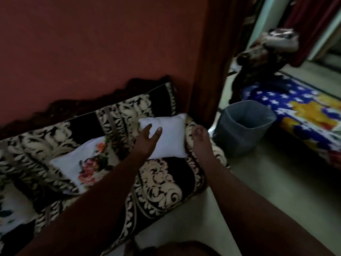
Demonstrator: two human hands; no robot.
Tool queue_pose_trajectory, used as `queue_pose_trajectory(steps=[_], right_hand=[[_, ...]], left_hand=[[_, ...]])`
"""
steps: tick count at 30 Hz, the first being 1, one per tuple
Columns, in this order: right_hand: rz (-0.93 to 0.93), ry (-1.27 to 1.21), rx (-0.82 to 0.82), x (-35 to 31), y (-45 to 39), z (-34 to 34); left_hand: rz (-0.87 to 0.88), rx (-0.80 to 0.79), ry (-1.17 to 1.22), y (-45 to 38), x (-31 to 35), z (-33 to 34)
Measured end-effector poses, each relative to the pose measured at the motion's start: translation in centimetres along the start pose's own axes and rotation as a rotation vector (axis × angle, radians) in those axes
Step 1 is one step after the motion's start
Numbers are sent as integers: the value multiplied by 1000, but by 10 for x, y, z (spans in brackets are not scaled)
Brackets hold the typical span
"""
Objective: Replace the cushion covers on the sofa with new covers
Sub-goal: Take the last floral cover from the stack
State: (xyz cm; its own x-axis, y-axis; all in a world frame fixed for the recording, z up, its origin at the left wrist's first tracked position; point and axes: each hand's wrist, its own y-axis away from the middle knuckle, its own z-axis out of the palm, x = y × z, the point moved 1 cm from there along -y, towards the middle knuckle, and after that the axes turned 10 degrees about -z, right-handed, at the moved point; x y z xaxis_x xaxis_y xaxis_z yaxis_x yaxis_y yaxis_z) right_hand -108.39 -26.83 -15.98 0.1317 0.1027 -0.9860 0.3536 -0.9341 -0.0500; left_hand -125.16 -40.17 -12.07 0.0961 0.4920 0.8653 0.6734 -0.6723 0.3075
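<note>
- The plain white cushion point(167, 134) leans at the sofa point(158, 180) end by the wall, likely being set in place
- left hand point(149, 135) lies flat, fingers straight, on its face; right hand point(198, 138) presses its side edge with relaxed fingers, steadying it
- a floral cushion point(83, 161) lies beside it; a grey bin point(243, 126) stands near on the floor

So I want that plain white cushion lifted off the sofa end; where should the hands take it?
Probably by its two side edges, one hand each side. The plain white cushion leans at the sofa end, the left hand lying on its face and the right hand by its right edge.
</note>
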Motion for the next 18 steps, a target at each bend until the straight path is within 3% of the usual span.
queue_pose_trajectory(steps=[10, 18], right_hand=[[-27, -11, 412, -6, -10, -275], [-1, 14, 704, 12, -13, -437]], left_hand=[[273, -392, -39, 37, 165, 245], [360, -672, -80, 42, 242, 409]])
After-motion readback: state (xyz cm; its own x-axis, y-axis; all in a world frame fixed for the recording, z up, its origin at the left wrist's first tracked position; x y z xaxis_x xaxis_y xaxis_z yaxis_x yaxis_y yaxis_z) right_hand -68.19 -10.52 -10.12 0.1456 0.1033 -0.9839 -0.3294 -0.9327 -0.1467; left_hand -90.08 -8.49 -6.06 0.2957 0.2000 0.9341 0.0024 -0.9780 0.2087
